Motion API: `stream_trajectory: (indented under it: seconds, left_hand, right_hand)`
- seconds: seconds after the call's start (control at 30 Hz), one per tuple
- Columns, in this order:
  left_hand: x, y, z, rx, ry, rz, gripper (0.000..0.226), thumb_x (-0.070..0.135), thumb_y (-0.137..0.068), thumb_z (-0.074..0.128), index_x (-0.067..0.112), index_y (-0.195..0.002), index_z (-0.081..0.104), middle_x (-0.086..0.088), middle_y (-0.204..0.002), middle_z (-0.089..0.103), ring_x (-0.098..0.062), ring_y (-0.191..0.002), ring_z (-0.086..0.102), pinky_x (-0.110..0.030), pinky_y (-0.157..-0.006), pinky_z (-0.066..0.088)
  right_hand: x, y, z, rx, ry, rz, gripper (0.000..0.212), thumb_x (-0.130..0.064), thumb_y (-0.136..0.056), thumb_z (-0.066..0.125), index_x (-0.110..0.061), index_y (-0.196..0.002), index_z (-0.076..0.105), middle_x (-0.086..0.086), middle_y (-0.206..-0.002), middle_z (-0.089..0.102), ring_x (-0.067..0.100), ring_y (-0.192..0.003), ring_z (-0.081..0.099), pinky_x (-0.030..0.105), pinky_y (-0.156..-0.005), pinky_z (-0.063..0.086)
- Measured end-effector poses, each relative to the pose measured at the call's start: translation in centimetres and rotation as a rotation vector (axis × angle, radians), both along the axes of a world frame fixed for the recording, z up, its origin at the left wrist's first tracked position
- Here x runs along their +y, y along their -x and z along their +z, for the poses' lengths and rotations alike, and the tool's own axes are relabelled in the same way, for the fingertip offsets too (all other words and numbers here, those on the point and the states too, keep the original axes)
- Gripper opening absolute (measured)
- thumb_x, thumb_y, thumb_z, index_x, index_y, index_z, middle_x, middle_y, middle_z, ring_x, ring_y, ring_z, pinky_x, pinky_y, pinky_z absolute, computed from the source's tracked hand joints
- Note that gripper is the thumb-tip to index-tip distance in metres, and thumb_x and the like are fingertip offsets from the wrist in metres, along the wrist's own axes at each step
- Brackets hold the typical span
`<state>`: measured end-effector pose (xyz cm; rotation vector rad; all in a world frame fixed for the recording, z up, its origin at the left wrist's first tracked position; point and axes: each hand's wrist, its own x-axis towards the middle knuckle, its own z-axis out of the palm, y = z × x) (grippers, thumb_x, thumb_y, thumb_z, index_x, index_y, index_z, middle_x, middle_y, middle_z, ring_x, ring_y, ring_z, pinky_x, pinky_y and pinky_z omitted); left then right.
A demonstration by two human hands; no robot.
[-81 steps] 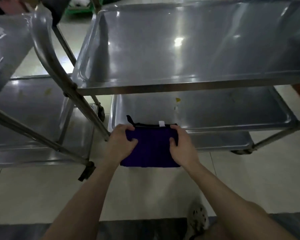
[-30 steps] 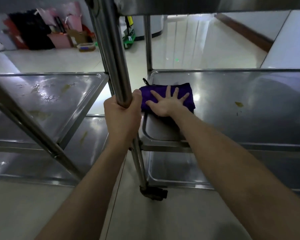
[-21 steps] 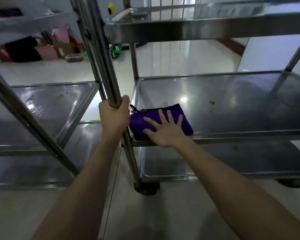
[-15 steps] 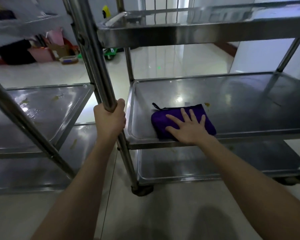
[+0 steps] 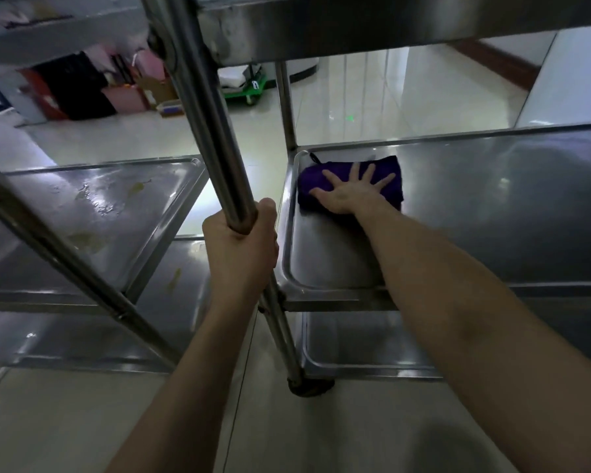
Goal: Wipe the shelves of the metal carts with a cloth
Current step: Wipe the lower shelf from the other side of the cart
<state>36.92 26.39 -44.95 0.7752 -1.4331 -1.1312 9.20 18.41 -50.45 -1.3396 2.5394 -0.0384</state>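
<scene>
on middle shelf | right hand flat on cloth | left hand clenched round post

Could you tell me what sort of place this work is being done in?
Probably a back room or storage area of a canteen or similar facility. Tiered stainless steel carts stand on a glossy tiled floor, with bags and boxes piled by the far wall and a green dolly beyond.

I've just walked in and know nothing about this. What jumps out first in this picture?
The purple cloth stands out, pressed flat under the spread right hand at the far left corner of the middle shelf. Nearer, the left hand grips the cart's upright metal post. The neighbouring cart's shelf on the left shows yellowish smears.
</scene>
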Motion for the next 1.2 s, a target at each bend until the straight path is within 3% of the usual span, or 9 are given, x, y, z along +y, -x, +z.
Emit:
stream_trajectory:
  seconds: [0.13,0.37,0.53,0.63,0.73,0.83,0.93,1.03,1.2]
  left_hand:
    - [0.0,0.0,0.6,-0.011,-0.007,-0.012,0.046,0.017,-0.097,0.067,0.026,-0.055,0.052,-0.016,-0.055,0.045,-0.024,-0.046,0.045,-0.038,-0.048,0.043]
    - [-0.2,-0.1,0.6,-0.068,-0.104,0.029,0.031,0.035,-0.086,0.070,0.026,-0.059,0.056,-0.010,-0.057,0.051,-0.024,-0.049,0.051,-0.042,-0.051,0.049]
    - [-1.2,-0.3,0.4,-0.090,-0.103,0.046,0.032,0.037,-0.086,0.073,0.025,-0.065,0.053,-0.009,-0.057,0.050,-0.024,-0.048,0.052,-0.043,-0.051,0.052]
    - [-1.6,-0.1,0.1,-0.124,-0.093,0.066,0.041,0.045,-0.088,0.074,0.015,-0.066,0.058,-0.009,-0.057,0.062,-0.030,-0.049,0.063,-0.056,-0.056,0.062]
    - [-0.4,0.4,-0.7,-0.089,-0.028,0.244,0.036,0.054,-0.090,0.077,0.022,-0.103,0.069,0.001,-0.087,0.074,-0.015,-0.079,0.076,-0.053,-0.085,0.064]
    - [4.2,2.0,-2.8,-0.073,0.377,0.644,0.053,0.041,-0.096,0.077,0.017,-0.137,0.054,0.004,-0.123,0.055,-0.013,-0.114,0.058,-0.037,-0.104,0.051]
    - [8.1,6.8,-4.8,-0.366,0.705,0.282,0.038,0.040,-0.108,0.059,0.015,-0.136,0.059,-0.004,-0.132,0.058,-0.020,-0.125,0.055,-0.034,-0.111,0.041]
    - [8.3,12.2,-4.1,-0.800,0.603,-0.041,0.047,0.043,-0.114,0.045,0.013,-0.148,0.058,-0.012,-0.149,0.058,-0.029,-0.144,0.049,-0.048,-0.125,0.035]
    - [5.3,14.4,-7.3,-1.347,0.603,-0.155,0.068,0.054,-0.113,0.021,0.015,-0.168,0.030,-0.017,-0.179,0.020,-0.035,-0.168,0.006,-0.059,-0.134,0.010]
  right_hand:
    - [-0.1,-6.2,-0.4,-0.008,0.030,0.110,0.085,-0.084,-0.095,0.017,-0.048,-0.170,0.001,0.017,-0.178,-0.018,0.052,-0.159,-0.022,0.085,-0.111,-0.021]
    - [12.6,-8.9,-2.3,0.006,0.069,0.256,0.076,-0.087,-0.092,0.013,-0.063,-0.162,-0.006,0.003,-0.179,-0.020,0.037,-0.163,-0.023,0.075,-0.116,-0.024]
    - [22.8,0.0,-1.7,-0.003,0.040,0.053,0.074,-0.087,-0.093,0.011,-0.066,-0.161,-0.004,-0.006,-0.179,-0.018,0.029,-0.165,-0.020,0.069,-0.124,-0.019]
    - [29.4,6.3,-1.3,0.004,0.010,-0.162,0.073,-0.087,-0.096,0.014,-0.063,-0.163,-0.004,-0.006,-0.180,-0.019,0.030,-0.165,-0.017,0.071,-0.126,-0.012]
    - [31.0,7.5,-1.1,0.014,-0.006,-0.236,0.078,-0.088,-0.094,0.018,-0.061,-0.165,-0.002,-0.003,-0.180,-0.017,0.033,-0.165,-0.017,0.072,-0.125,-0.013]
    - [30.4,6.5,-1.2,0.014,0.010,-0.233,0.083,-0.090,-0.092,0.018,-0.058,-0.167,-0.001,0.000,-0.180,-0.017,0.035,-0.164,-0.018,0.074,-0.123,-0.015]
    - [30.4,6.2,-1.4,0.034,0.006,-0.223,0.085,-0.091,-0.092,0.016,-0.056,-0.167,-0.003,0.002,-0.180,-0.017,0.038,-0.164,-0.018,0.075,-0.122,-0.015]
    - [30.1,6.0,-1.6,0.047,0.009,-0.211,0.084,-0.092,-0.092,0.012,-0.057,-0.166,-0.005,0.003,-0.180,-0.017,0.039,-0.164,-0.019,0.077,-0.121,-0.015]
    - [29.9,7.2,-2.5,0.050,0.027,-0.165,0.089,-0.098,-0.082,0.003,-0.061,-0.163,-0.009,0.003,-0.179,-0.019,0.040,-0.163,-0.021,0.076,-0.119,-0.018]
